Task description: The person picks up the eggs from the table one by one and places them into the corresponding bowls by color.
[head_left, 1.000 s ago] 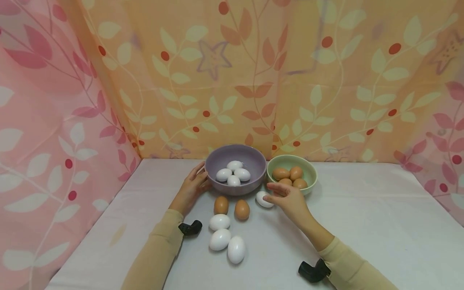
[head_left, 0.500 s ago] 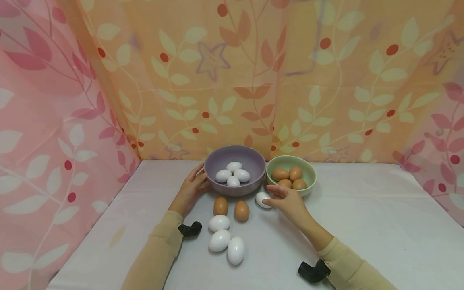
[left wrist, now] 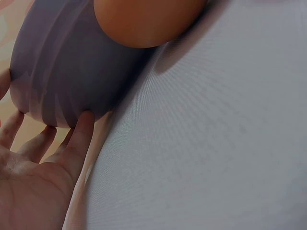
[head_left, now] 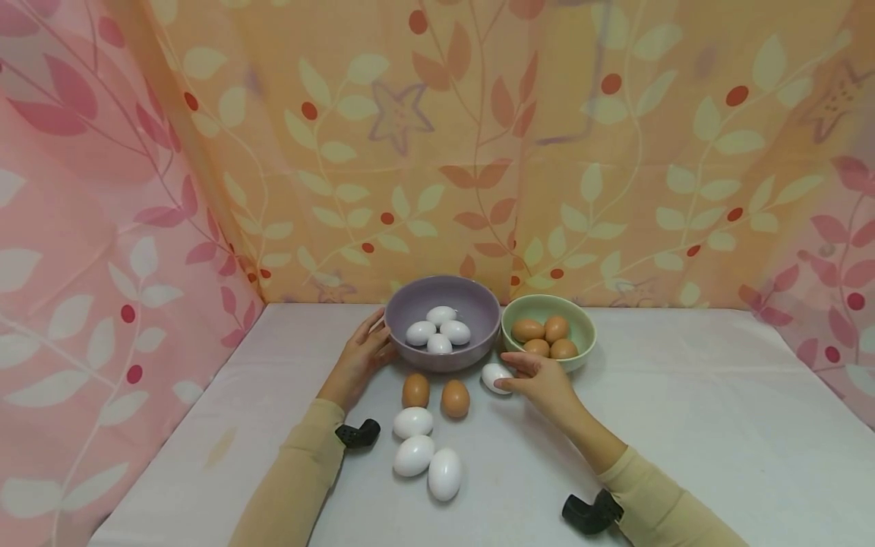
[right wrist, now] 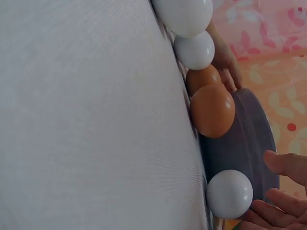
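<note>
My left hand (head_left: 358,357) rests its fingers against the left side of a purple bowl (head_left: 444,363), which holds several white eggs (head_left: 455,332). In the left wrist view its fingertips (left wrist: 85,120) touch the bowl's outer wall, fingers spread. My right hand (head_left: 550,391) is at a white egg (head_left: 494,377) lying on the table before the two bowls. From the right wrist, this egg (right wrist: 230,194) has fingertips (right wrist: 261,207) right at its side, while the thumb (right wrist: 283,164) stands off from it. Behind this hand, a green bowl (head_left: 581,360) contains several brown eggs (head_left: 557,327).
Two brown eggs (head_left: 455,399) stand on the white-covered table (head_left: 683,410) in front of the purple bowl. Nearer me lie three white eggs (head_left: 413,456), close together. Patterned curtains (head_left: 478,152) hang behind and at both sides.
My right hand has sunk slightly, its thumb now lower over the white egg in the head view. The left hand, bowls and eggs keep their places.
</note>
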Action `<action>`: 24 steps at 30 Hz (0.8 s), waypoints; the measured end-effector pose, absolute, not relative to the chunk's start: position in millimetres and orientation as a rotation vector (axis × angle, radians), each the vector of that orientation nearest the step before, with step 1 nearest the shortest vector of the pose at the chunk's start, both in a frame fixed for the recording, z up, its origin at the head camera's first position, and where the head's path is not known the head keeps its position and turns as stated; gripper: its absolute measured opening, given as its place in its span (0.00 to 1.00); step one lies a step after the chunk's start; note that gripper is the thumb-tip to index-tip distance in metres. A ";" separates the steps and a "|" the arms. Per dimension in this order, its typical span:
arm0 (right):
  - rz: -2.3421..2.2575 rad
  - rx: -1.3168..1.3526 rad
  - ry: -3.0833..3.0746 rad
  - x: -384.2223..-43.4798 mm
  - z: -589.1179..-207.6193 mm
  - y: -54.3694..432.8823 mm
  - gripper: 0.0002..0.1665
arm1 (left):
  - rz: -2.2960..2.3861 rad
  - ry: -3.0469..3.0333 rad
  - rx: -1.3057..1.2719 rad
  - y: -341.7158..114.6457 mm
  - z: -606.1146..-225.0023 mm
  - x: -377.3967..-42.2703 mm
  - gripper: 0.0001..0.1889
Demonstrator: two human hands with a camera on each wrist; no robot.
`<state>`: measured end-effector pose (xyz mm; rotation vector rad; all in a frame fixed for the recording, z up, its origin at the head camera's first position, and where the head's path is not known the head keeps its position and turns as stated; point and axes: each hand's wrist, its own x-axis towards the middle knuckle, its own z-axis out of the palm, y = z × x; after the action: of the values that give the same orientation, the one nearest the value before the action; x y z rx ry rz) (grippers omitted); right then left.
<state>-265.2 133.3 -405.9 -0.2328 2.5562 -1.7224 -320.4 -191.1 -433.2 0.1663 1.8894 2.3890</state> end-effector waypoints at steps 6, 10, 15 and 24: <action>-1.718 -0.261 2.543 -266.4 -407.6 132.2 0.32 | 2.388 1.896 0.174 -192.1 -432.9 -318.9 0.31; -1.723 -0.284 2.511 -269.3 -410.3 133.3 0.32 | 2.385 1.910 0.178 -191.9 -432.7 -318.4 0.31; -1.723 -0.268 2.491 -270.8 -412.7 134.3 0.32 | 2.389 1.915 0.177 -190.2 -433.2 -319.5 0.31; -1.666 -0.296 2.517 -270.7 -414.5 131.3 0.32 | 2.399 1.886 0.164 -190.7 -432.7 -320.8 0.30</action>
<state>-270.7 131.3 -414.5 -0.2957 2.5175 -1.6656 -320.8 -190.7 -432.7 0.1636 1.8860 2.3991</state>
